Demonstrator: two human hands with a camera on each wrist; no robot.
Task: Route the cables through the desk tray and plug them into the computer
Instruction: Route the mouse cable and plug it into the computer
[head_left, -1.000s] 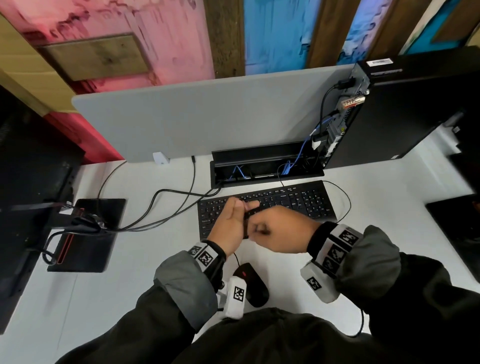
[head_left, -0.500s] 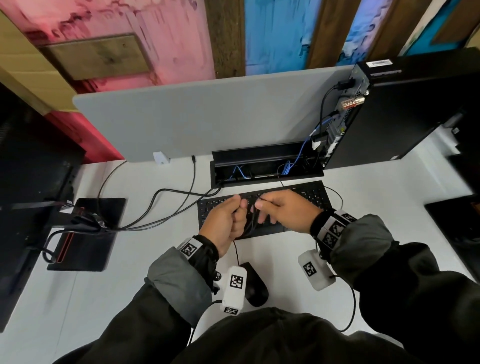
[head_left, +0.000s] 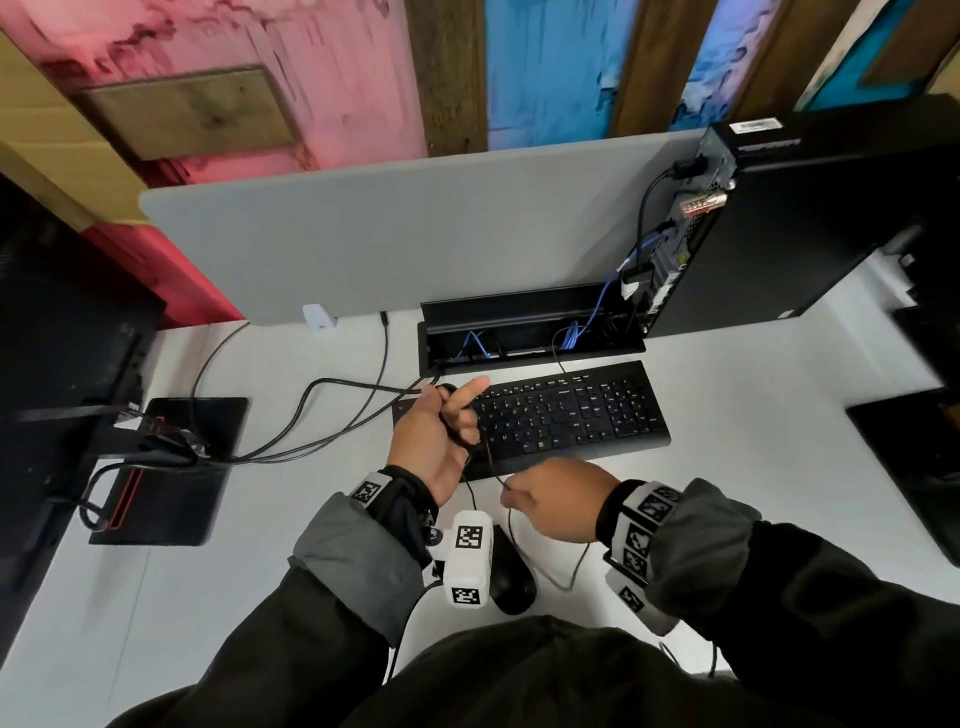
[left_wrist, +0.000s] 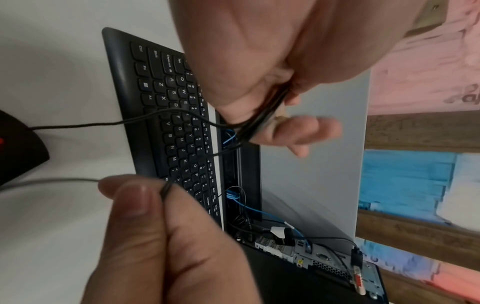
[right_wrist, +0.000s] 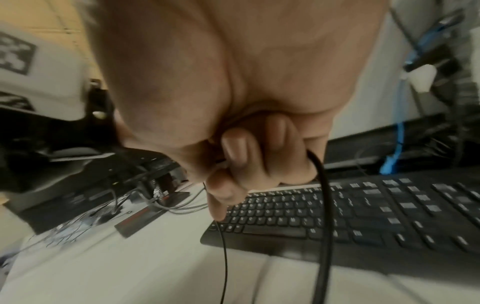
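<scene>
Left hand (head_left: 434, 441) raised over the left end of the black keyboard (head_left: 561, 415), fingers curled round a small bundle of thin black cable (head_left: 491, 457); index finger sticks out toward the desk tray (head_left: 524, 332). In the left wrist view the looped strands pass between thumb and curled fingers.

Right hand (head_left: 556, 501) sits lower and nearer the body, just in front of the keyboard's near edge, knuckles up. It pinches the same thin black cable between thumb and fingertips (right_wrist: 233, 148); the strand runs taut up to the left hand and slack down past the black mouse (head_left: 511, 574) on the white desk (head_left: 753, 441).

Both forearms in dark sleeves with grey cuffs; white wrist units carry black-and-white square tag markers.

Desk tray: black recessed trough, lid up, between keyboard and grey divider panel (head_left: 415, 234). Blue cables (head_left: 608, 301) coil inside and climb to the rear ports of the black computer tower (head_left: 779, 234), standing at the tray's right end. Other black cables are plugged in higher on the tower's back.

Readable writing: keyboard legends in the left wrist view, Ctrl, Shift, CapsLock, Tab, Fn, Alt, letters Q W A S Z X. White label on the tower's top, print too small to read.

Left side: black monitor stand base (head_left: 171, 467) with more black cables leading toward the tray.
</scene>
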